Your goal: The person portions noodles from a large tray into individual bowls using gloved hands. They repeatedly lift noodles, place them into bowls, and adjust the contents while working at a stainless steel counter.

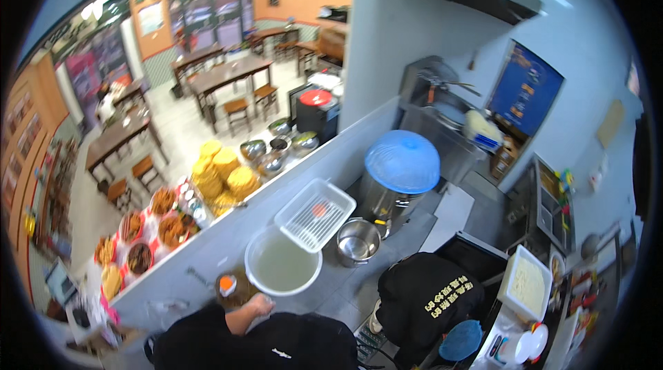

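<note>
My left hand [261,305] is in front of my black top, its fingers bent; whether anything lies in them I cannot tell. Beside it stands a large bottle with an orange cap [227,284], partly covered by my arm. Just beyond the hand is a round white tub [247,266] of cloudy, greenish-grey liquid. A white slotted plastic basket [336,200] overlaps the tub's far rim. To the right of these, a steel pot [357,243] sits on the floor under the tap of a tall steel drum with a blue domed cover [401,162]. My right hand is out of view.
On my right, a co-worker in black [430,297] bends beside a counter holding a white tray [510,279] of pale food. A low wall [321,165] runs along the left. Bowls of food [163,201] and stacked yellow food [225,163] stand behind it.
</note>
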Action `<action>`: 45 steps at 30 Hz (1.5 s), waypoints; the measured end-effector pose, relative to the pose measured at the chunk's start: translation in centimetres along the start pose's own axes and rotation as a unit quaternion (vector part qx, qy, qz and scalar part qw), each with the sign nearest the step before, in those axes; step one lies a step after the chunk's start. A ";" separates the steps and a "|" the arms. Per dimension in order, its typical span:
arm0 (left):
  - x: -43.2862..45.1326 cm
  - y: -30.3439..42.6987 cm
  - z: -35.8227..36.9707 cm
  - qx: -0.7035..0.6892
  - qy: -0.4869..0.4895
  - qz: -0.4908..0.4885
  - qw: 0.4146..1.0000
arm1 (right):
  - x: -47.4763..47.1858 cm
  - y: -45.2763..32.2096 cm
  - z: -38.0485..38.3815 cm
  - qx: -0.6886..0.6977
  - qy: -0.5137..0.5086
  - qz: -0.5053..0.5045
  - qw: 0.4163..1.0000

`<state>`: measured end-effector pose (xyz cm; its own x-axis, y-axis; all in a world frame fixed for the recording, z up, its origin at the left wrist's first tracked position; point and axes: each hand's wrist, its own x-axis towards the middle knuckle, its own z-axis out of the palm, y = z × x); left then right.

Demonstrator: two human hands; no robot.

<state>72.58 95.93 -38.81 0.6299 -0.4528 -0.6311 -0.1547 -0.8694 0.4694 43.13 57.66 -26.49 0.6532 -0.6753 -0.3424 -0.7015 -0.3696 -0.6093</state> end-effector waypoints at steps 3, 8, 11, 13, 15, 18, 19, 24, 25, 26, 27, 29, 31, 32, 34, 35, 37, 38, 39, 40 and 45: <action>1.7 0.1 -0.3 -0.039 -0.013 -0.012 0.999 | 0.4 -1.1 -0.9 0.016 0.005 0.001 1.000; 2.4 0.7 -1.6 -0.038 -0.008 -0.017 0.999 | 0.7 -2.4 -2.2 0.034 0.014 -0.003 0.999; 1.9 1.2 -2.7 -0.098 -0.024 -0.036 0.994 | 0.9 -3.0 -2.9 0.044 0.018 -0.005 0.999; 1.1 1.8 -3.7 -0.040 -0.054 0.037 0.997 | 0.9 -3.3 -3.1 0.046 0.021 -0.009 0.999; 0.4 3.3 -4.5 -0.060 -0.043 0.050 0.996 | 1.0 -3.5 -3.4 0.048 0.024 -0.012 0.998; -0.4 6.9 -6.4 -0.080 -0.025 0.069 0.994 | 1.1 -3.6 -4.0 0.055 0.030 -0.013 0.998; -0.5 8.3 -6.7 -0.085 -0.022 0.078 0.993 | 1.1 -3.6 -4.1 0.056 0.031 -0.013 0.998; -0.8 14.3 -7.9 -0.105 -0.009 0.118 0.987 | 1.0 -3.4 -5.0 0.067 0.040 -0.020 0.997; -0.7 15.2 -7.8 -0.106 -0.009 0.126 0.986 | 1.1 -3.3 -5.3 0.068 0.042 -0.021 0.997; -0.8 15.8 -7.9 -0.107 -0.009 0.132 0.985 | 0.9 -3.3 -5.3 0.069 0.045 -0.019 0.996; -0.7 16.4 -7.9 -0.107 -0.010 0.136 0.985 | 0.9 -3.2 -5.5 0.072 0.046 -0.017 0.996; -0.7 17.3 -7.7 -0.109 -0.009 0.144 0.983 | 0.7 -3.0 -5.6 0.071 0.046 -0.017 0.996; -0.7 17.7 -7.5 -0.115 -0.009 0.149 0.982 | 0.5 -2.8 -5.6 0.070 0.049 -0.015 0.996; -0.7 17.9 -7.4 -0.117 -0.010 0.150 0.982 | 0.4 -2.7 -5.5 0.071 0.050 -0.013 0.996; -0.6 18.1 -7.3 -0.117 -0.011 0.152 0.981 | 0.3 -2.6 -5.5 0.074 0.051 -0.009 0.996; -0.6 18.1 -7.2 -0.118 -0.013 0.152 0.981 | 0.3 -2.5 -5.5 0.074 0.051 -0.007 0.996; -0.5 18.0 -7.0 -0.118 -0.015 0.151 0.981 | 0.2 -2.2 -5.4 0.078 0.055 -0.002 0.995; -0.4 18.0 -6.9 -0.120 -0.016 0.151 0.981 | 0.1 -2.1 -5.4 0.078 0.055 0.000 0.995; -0.3 17.9 -6.8 -0.121 -0.016 0.151 0.981 | 0.1 -1.9 -5.3 0.078 0.057 0.002 0.995; -0.3 17.8 -6.7 -0.124 -0.017 0.151 0.981 | -0.1 -1.8 -5.2 0.077 0.058 0.003 0.995; 0.1 17.4 -6.2 -0.123 -0.026 0.150 0.981 | -0.9 -1.1 -4.9 0.080 0.068 0.021 0.994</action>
<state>74.62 82.03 -26.90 0.5426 -0.6965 -0.4695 -0.1342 -0.6237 0.7701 41.97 55.55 -21.98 0.5728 -0.7715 -0.2768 -0.6659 -0.2411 -0.7060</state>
